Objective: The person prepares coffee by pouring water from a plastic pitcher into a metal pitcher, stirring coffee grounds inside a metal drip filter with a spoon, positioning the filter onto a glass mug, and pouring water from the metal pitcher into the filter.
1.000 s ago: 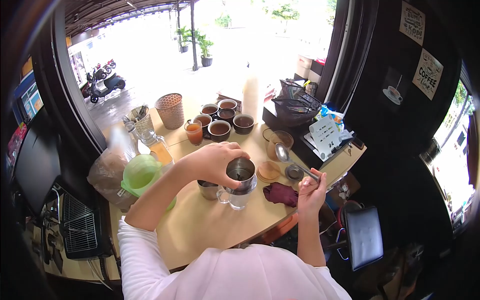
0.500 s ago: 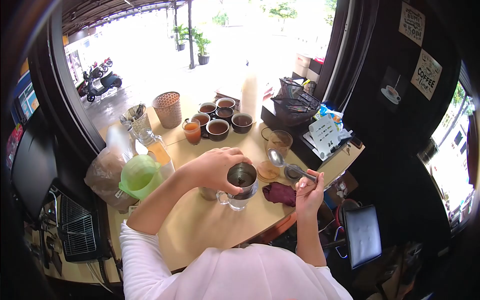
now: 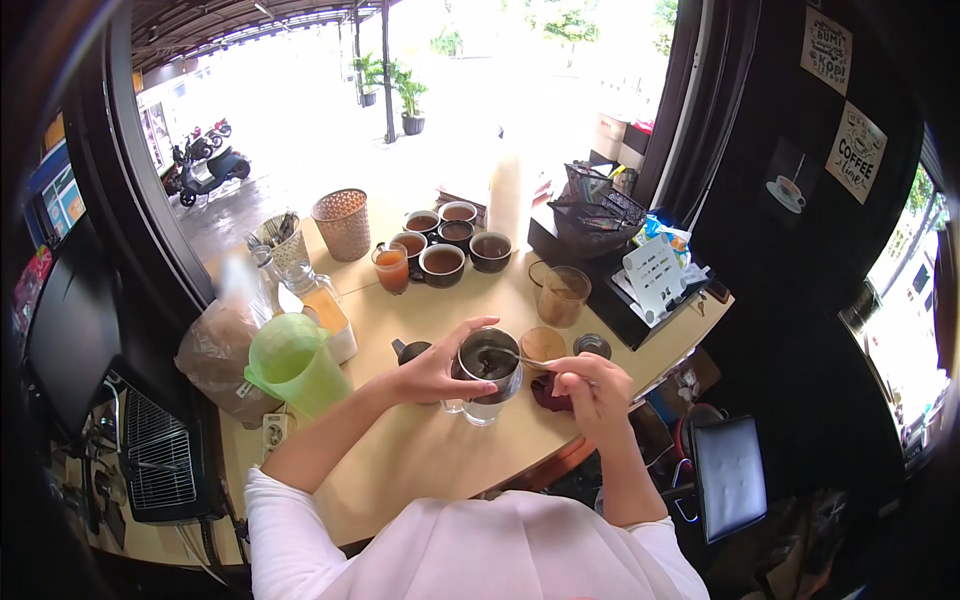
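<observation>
My left hand grips the side of a dark metal cup with thumb and fingers curved round it. The cup sits on or in a clear glass mug; how they fit together is partly hidden. Dark contents show inside the cup. My right hand pinches the handle of a metal spoon, whose bowl end dips into the cup and is hidden there. Behind that hand lies a maroon cloth, partly covered. A round wooden coaster lies just beyond the cup.
Several dark cups of brown drink stand together beyond my hands, beside a glass of orange drink. A used glass is at the right. A green pitcher, a plastic bag and a woven basket occupy the left side.
My right hand has moved left and inward, bringing the spoon from beside the metal cup into it. My left hand has shifted from over the rim to the cup's left side.
</observation>
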A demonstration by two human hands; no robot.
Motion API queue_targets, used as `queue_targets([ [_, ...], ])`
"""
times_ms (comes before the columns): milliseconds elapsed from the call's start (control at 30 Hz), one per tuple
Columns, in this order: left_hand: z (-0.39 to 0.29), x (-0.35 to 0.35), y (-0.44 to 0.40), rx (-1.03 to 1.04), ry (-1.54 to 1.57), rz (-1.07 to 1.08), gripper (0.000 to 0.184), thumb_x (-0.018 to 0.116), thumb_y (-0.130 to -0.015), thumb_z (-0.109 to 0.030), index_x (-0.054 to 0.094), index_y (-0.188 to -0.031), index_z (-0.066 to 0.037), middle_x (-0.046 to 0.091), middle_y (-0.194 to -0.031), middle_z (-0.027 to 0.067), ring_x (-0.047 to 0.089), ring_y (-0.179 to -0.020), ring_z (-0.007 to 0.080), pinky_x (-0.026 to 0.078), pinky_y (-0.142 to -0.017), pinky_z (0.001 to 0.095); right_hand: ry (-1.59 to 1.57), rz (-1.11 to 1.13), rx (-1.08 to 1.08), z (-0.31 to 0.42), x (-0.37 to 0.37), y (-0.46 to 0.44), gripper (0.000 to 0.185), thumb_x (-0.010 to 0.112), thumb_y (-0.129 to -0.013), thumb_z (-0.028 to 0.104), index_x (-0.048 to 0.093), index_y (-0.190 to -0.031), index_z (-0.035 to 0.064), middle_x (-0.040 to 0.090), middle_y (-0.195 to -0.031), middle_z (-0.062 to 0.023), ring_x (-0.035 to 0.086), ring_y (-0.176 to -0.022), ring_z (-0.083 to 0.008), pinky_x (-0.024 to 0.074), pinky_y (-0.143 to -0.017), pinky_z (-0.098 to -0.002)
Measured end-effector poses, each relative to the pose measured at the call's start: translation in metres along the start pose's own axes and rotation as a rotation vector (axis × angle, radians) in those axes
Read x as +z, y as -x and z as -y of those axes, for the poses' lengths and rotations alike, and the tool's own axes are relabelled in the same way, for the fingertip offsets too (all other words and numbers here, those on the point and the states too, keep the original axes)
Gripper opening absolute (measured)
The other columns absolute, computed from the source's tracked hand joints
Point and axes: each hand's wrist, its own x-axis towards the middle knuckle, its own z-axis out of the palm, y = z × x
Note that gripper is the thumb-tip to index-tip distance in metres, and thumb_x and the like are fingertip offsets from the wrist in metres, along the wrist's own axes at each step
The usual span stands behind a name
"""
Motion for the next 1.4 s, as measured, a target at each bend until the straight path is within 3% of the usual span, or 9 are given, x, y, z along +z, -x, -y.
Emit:
queue_targets([
  [67,0.003,0.005,0.002,0.016,0.077,-0.03,0.09,0.075,-0.08,-0.032,0.019,-0.145,-0.004,0.04,-0.137,0.0163,0.039,-0.129,0.0219,0.03,-0.109,0.0343,0.183,0.132,-0.118,0.013,0.001,-0.013,0.014,0.067,-0.083,0.006,0.065,-0.096,0.0014,0.06,-0.068,-0.0096,0.054,-0.054,-0.0192,0.0426,-0.051,-0.0293],
  [267,0.025,0.023,0.009,0.156,0.363,-0.121,0.09,0.072,-0.083,-0.034,0.015,-0.146,-0.004,0.038,-0.137,0.0152,0.04,-0.129,0.021,0.03,-0.109,0.036,0.174,0.176,-0.019,0.004,0.007,-0.008,0.02,0.071,-0.079,0.01,0.067,-0.098,0.0059,0.06,-0.075,-0.0096,0.056,-0.065,-0.0235,0.0442,-0.058,-0.0325],
  [400,0.044,0.03,0.009,0.309,0.177,-0.186,0.099,0.076,-0.078,-0.037,0.014,-0.146,-0.002,0.039,-0.137,0.0155,0.041,-0.127,0.0216,0.031,-0.108,0.0358,0.151,0.149,-0.006,0.002,0.004,-0.002,0.019,0.07,-0.08,0.008,0.067,-0.098,0.0052,0.06,-0.075,-0.0099,0.057,-0.066,-0.0239,0.0446,-0.059,-0.0324],
  [700,0.039,0.055,0.001,0.299,0.083,-0.375,0.094,0.078,-0.074,-0.02,0.019,-0.144,0.0,0.046,-0.132,0.0171,0.047,-0.124,0.024,0.037,-0.104,0.0361,0.064,0.104,0.106,-0.002,-0.001,0.01,0.015,0.064,-0.082,0.001,0.067,-0.096,0.003,0.061,-0.075,-0.0096,0.057,-0.063,-0.021,0.0441,-0.057,-0.0297],
  [900,0.053,0.071,-0.014,0.323,-0.074,-0.443,0.086,0.077,-0.072,-0.015,0.028,-0.141,0.002,0.046,-0.133,0.0184,0.047,-0.124,0.0274,0.037,-0.104,0.0381,0.03,-0.003,0.096,-0.008,-0.008,0.018,0.014,0.059,-0.084,-0.001,0.067,-0.095,0.0014,0.059,-0.073,-0.0089,0.057,-0.062,-0.0172,0.0451,-0.057,-0.0277],
  [1000,0.064,0.076,-0.017,0.294,-0.155,-0.473,0.084,0.078,-0.072,-0.013,0.029,-0.139,0.002,0.046,-0.132,0.0185,0.047,-0.123,0.0279,0.038,-0.103,0.0382,-0.003,-0.104,0.113,-0.009,-0.015,0.023,0.026,0.049,-0.098,0.017,0.064,-0.094,-0.0047,0.06,-0.071,-0.008,0.057,-0.062,-0.0119,0.0464,-0.056,-0.0229],
  [1200,0.069,0.083,-0.015,0.267,0.074,-0.492,0.08,0.077,-0.073,-0.009,0.031,-0.137,0.002,0.048,-0.128,0.0177,0.048,-0.121,0.0258,0.039,-0.101,0.037,-0.272,-0.717,0.255,-0.024,-0.032,0.015,0.04,0.04,-0.102,0.033,0.056,-0.088,-0.0004,0.057,-0.062,-0.0085,0.055,-0.05,-0.0131,0.0445,-0.047,-0.0239],
  [1333,0.083,0.082,-0.014,0.248,0.064,-0.471,0.079,0.076,-0.074,-0.008,0.029,-0.137,0.0,0.047,-0.129,0.017,0.047,-0.122,0.0247,0.04,-0.101,0.0369,-0.312,-0.743,0.331,-0.057,-0.043,0.001,0.036,0.038,-0.102,0.032,0.054,-0.093,0.0014,0.057,-0.063,-0.008,0.054,-0.051,-0.0126,0.0447,-0.049,-0.0229],
  [1400,0.085,0.08,-0.014,0.241,0.119,-0.438,0.079,0.075,-0.074,-0.007,0.028,-0.138,-0.001,0.044,-0.133,0.0169,0.044,-0.125,0.0246,0.039,-0.102,0.037,-0.293,-0.687,0.364,-0.076,-0.042,-0.01,0.027,0.046,-0.1,0.027,0.054,-0.093,0.002,0.06,-0.066,-0.0089,0.055,-0.053,-0.0113,0.0451,-0.05,-0.0219],
])
